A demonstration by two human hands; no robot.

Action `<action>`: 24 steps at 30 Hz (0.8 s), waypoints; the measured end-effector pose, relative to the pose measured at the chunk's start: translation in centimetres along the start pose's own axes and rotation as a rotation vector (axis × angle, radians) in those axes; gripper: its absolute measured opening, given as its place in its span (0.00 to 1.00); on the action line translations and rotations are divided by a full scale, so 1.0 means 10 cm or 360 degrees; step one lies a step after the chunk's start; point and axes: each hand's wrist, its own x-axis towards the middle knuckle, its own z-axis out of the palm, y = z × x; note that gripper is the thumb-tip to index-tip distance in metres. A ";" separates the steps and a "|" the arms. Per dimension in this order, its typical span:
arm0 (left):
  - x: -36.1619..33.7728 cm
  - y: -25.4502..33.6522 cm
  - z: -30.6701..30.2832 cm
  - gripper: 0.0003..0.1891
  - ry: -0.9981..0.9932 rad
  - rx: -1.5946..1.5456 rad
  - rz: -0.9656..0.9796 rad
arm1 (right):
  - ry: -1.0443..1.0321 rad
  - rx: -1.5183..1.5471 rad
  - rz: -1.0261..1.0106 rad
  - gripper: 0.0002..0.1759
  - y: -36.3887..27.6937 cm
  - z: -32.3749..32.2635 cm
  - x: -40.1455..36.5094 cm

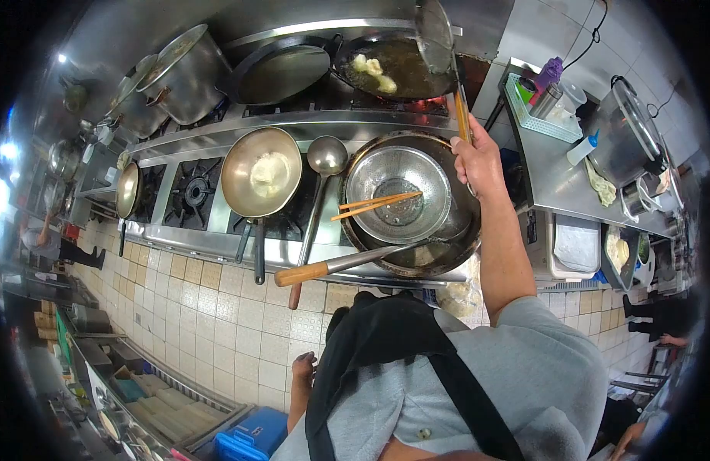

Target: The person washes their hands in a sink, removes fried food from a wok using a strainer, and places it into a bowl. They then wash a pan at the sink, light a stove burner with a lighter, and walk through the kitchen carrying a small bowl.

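the left hand (302,369) hangs low beside the black apron (385,338), small and partly hidden; whether its fingers are spread cannot be told. the skimmer (435,34), a round mesh bowl on a long wooden handle, is hard to make out against the steel hood. it sits at the far right, above the dark far wok (420,81) holding pale fried pieces (370,67). the right hand (478,157), arm extended, has its fingers wrapped round the handle. just left of it is a perforated steel colander (401,173).

- One camera on my head looks steeply down over my chest (478,369) at the stove (209,192).
- Wide fisheye, close: my right hand (478,161) reaches the stove; floor (216,307) and side tabletop (555,180) curve at the edges.
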 end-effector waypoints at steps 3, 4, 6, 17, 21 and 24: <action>0.02 -0.02 -0.02 0.24 -0.0007 0.0002 0.0006 | 0.0114 -0.0120 0.0032 0.34 0.00 -0.05 0.06; 0.05 -0.02 -0.05 0.24 -0.0080 0.0313 0.0188 | 0.0141 -0.0167 0.0041 0.33 0.00 -0.06 0.09; 0.08 -0.04 -0.09 0.24 -0.0152 0.0626 0.0374 | 0.0170 -0.0213 0.0047 0.33 0.01 -0.08 0.16; 0.17 -0.10 -0.09 0.24 -0.0184 0.0752 0.0569 | -0.0138 0.0530 0.0394 0.08 0.39 -0.06 0.61; -0.04 -0.02 -0.02 0.23 -0.0132 0.0537 0.0326 | -0.0249 0.0639 0.0485 0.13 0.48 -0.02 0.58; -0.02 -0.04 0.00 0.22 -0.0145 0.0586 0.0337 | -0.0312 0.0651 0.0527 0.15 0.44 -0.01 0.53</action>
